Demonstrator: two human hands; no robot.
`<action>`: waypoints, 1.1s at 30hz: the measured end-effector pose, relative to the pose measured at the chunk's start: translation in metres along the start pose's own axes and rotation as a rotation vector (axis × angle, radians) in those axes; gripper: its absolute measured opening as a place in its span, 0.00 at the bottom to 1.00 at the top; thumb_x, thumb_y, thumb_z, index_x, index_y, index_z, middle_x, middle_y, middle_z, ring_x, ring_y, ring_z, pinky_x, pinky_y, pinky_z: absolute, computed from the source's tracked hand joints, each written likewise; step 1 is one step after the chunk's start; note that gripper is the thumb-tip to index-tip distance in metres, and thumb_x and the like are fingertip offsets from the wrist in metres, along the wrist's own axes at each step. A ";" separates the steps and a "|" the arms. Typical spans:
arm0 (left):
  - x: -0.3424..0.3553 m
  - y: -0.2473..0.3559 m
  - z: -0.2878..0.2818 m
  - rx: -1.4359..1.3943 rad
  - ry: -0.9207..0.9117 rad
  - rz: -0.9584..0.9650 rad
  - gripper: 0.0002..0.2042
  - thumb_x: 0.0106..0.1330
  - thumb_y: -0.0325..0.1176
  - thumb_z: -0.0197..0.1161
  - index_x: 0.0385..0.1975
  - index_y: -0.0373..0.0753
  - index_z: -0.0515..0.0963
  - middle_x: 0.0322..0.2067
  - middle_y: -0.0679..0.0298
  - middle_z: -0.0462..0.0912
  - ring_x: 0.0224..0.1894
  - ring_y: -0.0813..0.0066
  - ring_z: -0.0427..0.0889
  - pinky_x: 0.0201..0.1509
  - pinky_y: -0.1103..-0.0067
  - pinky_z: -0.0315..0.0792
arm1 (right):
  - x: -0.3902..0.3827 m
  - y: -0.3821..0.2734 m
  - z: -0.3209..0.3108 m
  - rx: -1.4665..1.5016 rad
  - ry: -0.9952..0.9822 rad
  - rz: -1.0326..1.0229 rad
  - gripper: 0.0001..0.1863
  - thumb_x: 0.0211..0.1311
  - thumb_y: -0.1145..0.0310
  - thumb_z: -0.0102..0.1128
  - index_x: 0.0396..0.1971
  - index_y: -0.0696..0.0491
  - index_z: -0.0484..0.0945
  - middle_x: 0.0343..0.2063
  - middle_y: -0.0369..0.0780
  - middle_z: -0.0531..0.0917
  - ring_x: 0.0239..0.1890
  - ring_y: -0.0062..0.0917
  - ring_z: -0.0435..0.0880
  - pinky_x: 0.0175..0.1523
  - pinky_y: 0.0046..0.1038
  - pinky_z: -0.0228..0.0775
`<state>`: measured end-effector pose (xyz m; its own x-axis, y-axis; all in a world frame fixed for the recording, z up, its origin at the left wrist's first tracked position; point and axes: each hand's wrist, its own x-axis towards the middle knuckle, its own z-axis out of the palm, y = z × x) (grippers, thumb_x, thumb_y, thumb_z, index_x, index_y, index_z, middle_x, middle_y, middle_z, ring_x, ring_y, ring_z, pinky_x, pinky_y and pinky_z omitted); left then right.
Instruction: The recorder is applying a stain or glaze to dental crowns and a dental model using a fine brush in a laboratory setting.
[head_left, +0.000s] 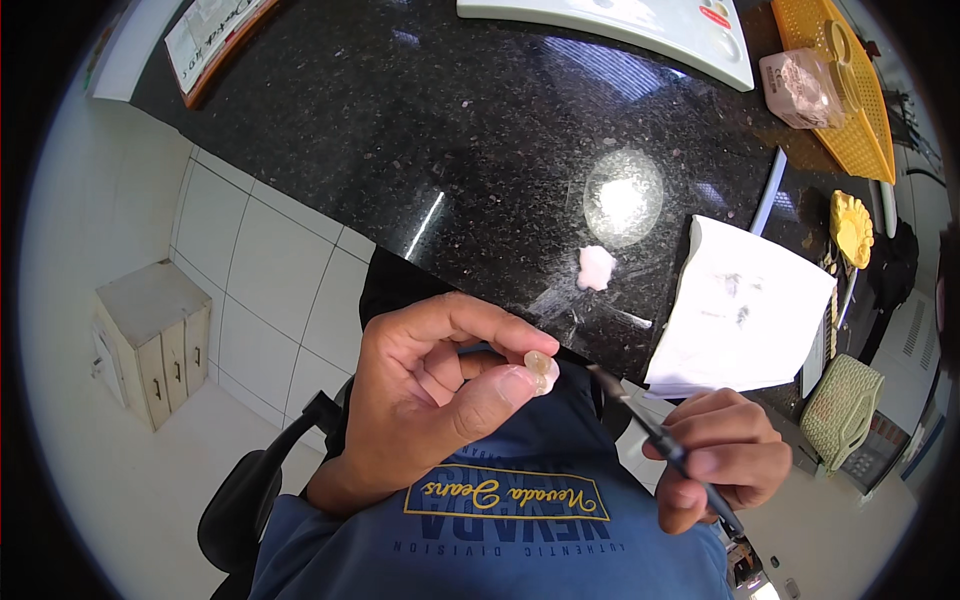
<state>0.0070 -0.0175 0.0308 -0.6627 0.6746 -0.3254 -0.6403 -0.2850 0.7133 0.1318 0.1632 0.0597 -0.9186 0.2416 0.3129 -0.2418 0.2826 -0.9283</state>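
Note:
My left hand (pixel 430 385) pinches a small piece (pixel 541 370) between thumb and fingertip, in front of my chest. It is pale, yellowish and pink, shaped somewhat like dental crowns. To its right, my right hand (pixel 725 455) is closed around a slim tool with a dark handle (pixel 662 440). Its narrow tip points up and left toward the small piece, with a gap between them. Whether that tip is a blade or a brush I cannot tell. Beyond my hands a soft pink lump (pixel 596 268) lies on the black counter (pixel 400 140), among whitish smears.
White paper (pixel 745 310) with dark smudges lies at the right, near a blue strip (pixel 769 190) and a yellow dental model (pixel 851 229). Behind are a jar (pixel 800 90), a yellow basket (pixel 868 140) and a white tray (pixel 610 22). A green woven basket (pixel 843 410) stands far right.

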 end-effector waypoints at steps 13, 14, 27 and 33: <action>-0.004 -0.005 0.006 0.056 -0.072 0.023 0.10 0.63 0.24 0.59 0.42 0.28 0.74 0.35 0.55 0.80 0.41 0.74 0.80 0.47 0.79 0.76 | -0.003 -0.013 -0.006 -1.190 -0.249 0.072 0.22 0.42 0.56 0.70 0.40 0.47 0.80 0.49 0.45 0.79 0.63 0.52 0.62 0.66 0.53 0.48; -0.005 -0.005 0.009 0.062 -0.078 0.027 0.10 0.63 0.24 0.59 0.42 0.28 0.74 0.35 0.55 0.80 0.41 0.74 0.80 0.47 0.79 0.76 | -0.007 -0.011 -0.006 -1.192 -0.239 0.069 0.22 0.42 0.56 0.70 0.40 0.47 0.80 0.49 0.45 0.79 0.63 0.52 0.62 0.66 0.53 0.48; -0.010 -0.014 0.052 0.155 -0.046 -0.032 0.09 0.63 0.28 0.58 0.39 0.31 0.71 0.31 0.55 0.79 0.36 0.73 0.81 0.38 0.78 0.81 | -0.007 -0.014 -0.017 -0.758 0.287 -0.070 0.12 0.48 0.76 0.65 0.35 0.54 0.80 0.37 0.46 0.84 0.43 0.38 0.82 0.55 0.36 0.63; -0.009 -0.021 0.056 0.102 -0.103 -0.089 0.09 0.62 0.27 0.61 0.37 0.30 0.72 0.33 0.55 0.79 0.39 0.73 0.81 0.41 0.78 0.80 | -0.006 -0.015 -0.015 -0.717 0.240 -0.104 0.11 0.50 0.68 0.65 0.34 0.53 0.83 0.35 0.44 0.85 0.41 0.33 0.83 0.53 0.34 0.64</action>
<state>0.0486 0.0203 0.0534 -0.5582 0.7619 -0.3286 -0.6489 -0.1540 0.7451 0.1457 0.1717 0.0746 -0.7891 0.3528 0.5028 0.0143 0.8289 -0.5592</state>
